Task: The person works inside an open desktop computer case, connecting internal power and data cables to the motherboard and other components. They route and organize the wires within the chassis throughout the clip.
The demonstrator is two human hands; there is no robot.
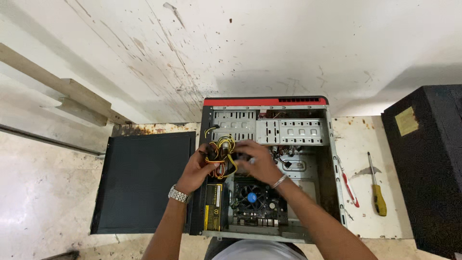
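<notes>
The open grey metal computer case with a red front strip (pixel 269 102) is lying on its side on the worn white worktop (pixel 356 139). Both hands are working the bundle of yellow, red and black power cables (pixel 222 153) above the black power supply box (pixel 214 207). The left hand (pixel 198 168) is closing around the bundle; the right hand (pixel 257 161) is curling over its connector end (grip hidden beneath the knuckles). Judged step: sorting the wiring. Next, each plug needs tracing carefully. Connector sockets are hard to make out.
</notes>
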